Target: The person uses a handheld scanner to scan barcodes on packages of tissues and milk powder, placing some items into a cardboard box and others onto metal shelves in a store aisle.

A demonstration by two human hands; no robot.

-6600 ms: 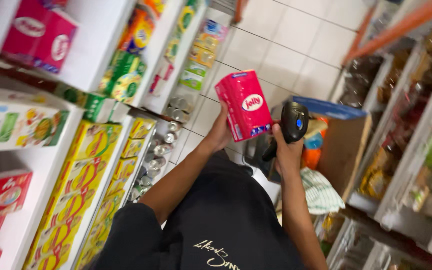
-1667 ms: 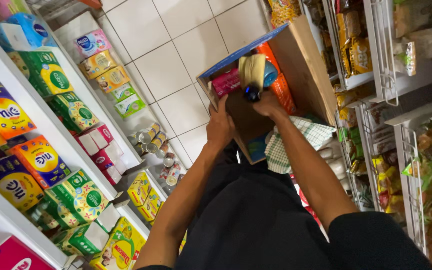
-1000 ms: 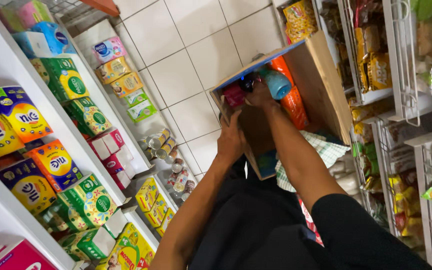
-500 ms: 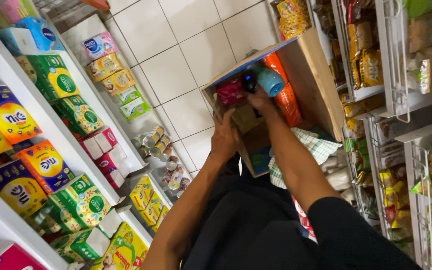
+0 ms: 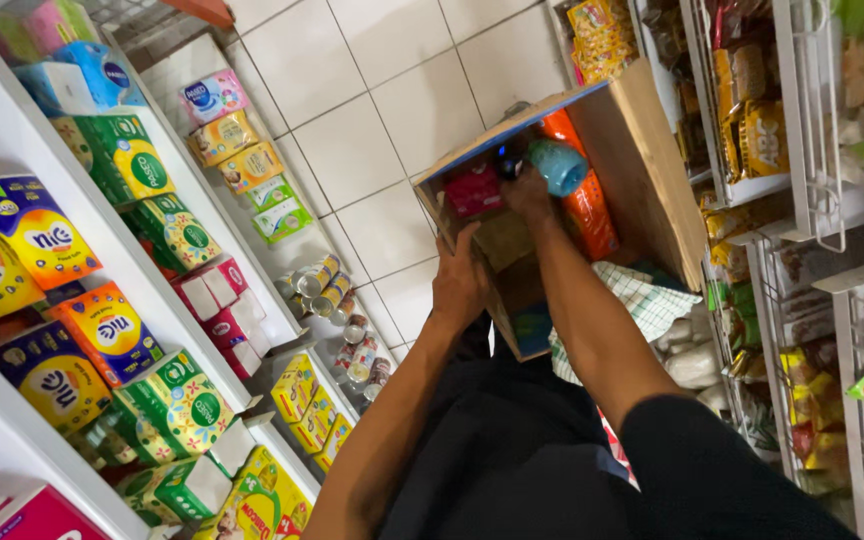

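Observation:
An open cardboard box (image 5: 652, 170) stands on the tiled floor in front of me. Inside it lie a pink carton (image 5: 474, 190), a teal bottle (image 5: 559, 165) and orange packs (image 5: 588, 205). My left hand (image 5: 460, 285) grips the box's near wall, fingers pressed on the cardboard. My right hand (image 5: 529, 192) reaches into the box between the pink carton and the teal bottle. It is closed around a small black scanner (image 5: 505, 160) that is partly hidden by the fingers.
White shelves (image 5: 102, 235) on the left carry colourful cartons, pink boxes (image 5: 214, 300) and small cans (image 5: 337, 310). Wire racks (image 5: 802, 200) with snack packets line the right. A green checked cloth (image 5: 642, 300) lies beside the box. White floor tiles (image 5: 372, 110) stretch beyond it.
The pink carton I held up several seconds ago now lies in the box. Over the last second my right hand stays in the box and my left hand stays on its wall.

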